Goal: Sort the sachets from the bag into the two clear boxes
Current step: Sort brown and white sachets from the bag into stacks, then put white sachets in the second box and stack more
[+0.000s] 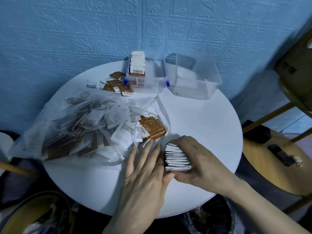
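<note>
Left hand, fingers straight, braces a stack of white sachets clamped endwise by the right hand beside the bag. Risk: loosened pressure fans the stack before reaching the boxes

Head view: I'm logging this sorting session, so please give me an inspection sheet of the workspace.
Surface: round white table, against a blue textured wall.
Job's things: clear plastic bag of brown and white sachets, open; clear latched box with a row of upright white sachets; clear empty-looking box beside it.
Clutter: loose brown sachets left of the boxes.
Grippers: right hand grips a white sachet stack; left hand flat against the stack.
Cables: nothing seen.
Surroundings: wooden stools, dark bin below.
</note>
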Motion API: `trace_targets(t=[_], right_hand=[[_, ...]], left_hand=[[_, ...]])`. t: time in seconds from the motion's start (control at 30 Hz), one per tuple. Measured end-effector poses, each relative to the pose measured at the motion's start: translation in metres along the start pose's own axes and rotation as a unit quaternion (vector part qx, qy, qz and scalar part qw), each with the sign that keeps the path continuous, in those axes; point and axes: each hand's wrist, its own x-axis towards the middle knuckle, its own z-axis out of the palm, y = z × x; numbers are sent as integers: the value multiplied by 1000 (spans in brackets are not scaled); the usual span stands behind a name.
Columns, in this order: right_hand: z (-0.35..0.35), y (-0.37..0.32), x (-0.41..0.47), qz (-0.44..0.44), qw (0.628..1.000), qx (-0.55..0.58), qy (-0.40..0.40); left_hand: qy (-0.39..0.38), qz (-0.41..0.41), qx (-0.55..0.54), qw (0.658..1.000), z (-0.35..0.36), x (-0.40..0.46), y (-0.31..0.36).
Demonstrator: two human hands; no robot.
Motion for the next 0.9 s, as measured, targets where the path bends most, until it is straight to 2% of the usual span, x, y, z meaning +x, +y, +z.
trace_targets(t=[0.1,0.33,0.5,0.57,0.77,0.9], right_hand=[[-7,3,2,-4,1000,7,17],[-59,25,34,40,996,55,56],[-107,51,84,86,984,121,97],[-124,62,104,97,981,120,116],[-149,97,153,124,984,35,121],[-147,126,181,141,985,10,96]], left_hand=[[-3,11,-24,1000,-10,7,-4],[59,31,-112,991,-38,80,-27],[-17,12,-96,995,-41,165,-30],[-25,25,-80,996,-31,194,-28],[13,94,-40,995,8,243,-34],[89,106,-42,989,19,264,-46]])
